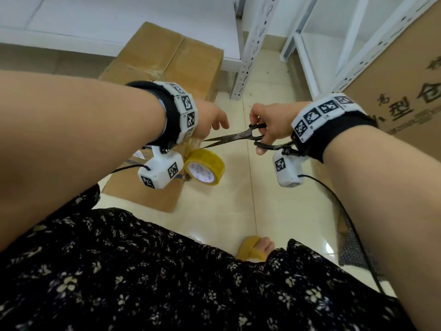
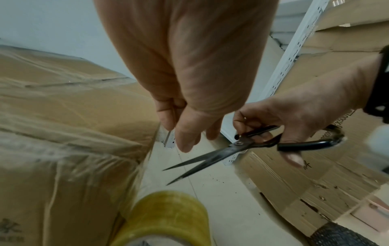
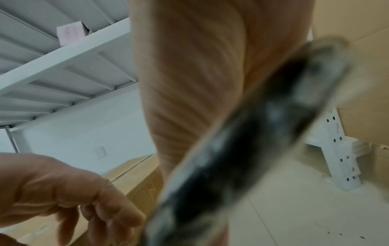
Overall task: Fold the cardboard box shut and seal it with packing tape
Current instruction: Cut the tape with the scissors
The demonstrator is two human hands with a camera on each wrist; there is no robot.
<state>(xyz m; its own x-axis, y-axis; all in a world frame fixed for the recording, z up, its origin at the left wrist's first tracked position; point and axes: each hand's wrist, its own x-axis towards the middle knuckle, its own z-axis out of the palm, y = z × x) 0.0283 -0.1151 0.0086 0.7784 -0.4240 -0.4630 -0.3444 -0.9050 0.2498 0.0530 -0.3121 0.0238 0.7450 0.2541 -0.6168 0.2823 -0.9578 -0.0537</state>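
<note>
- Two hands up over the floor: R hand [image 1: 269,123] grips black scissors [image 1: 241,136], blades apart, tips twd L hand [image 1: 211,118].
- L fingers loosely curled; whether they pinch the tape strand, can't tell.
- Tape roll [image 1: 205,167] just below L wrist, beside cardboard box [image 2: 63,133].

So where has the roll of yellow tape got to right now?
In the head view the roll of yellow tape hangs just below the left hand, beside the cardboard box, under the open blades of the scissors.

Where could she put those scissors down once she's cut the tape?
Bare floor tiles lie between the taped box and the flat cartons by the shelving. It is crowded around the tape roll, the scissors and both hands.
</note>
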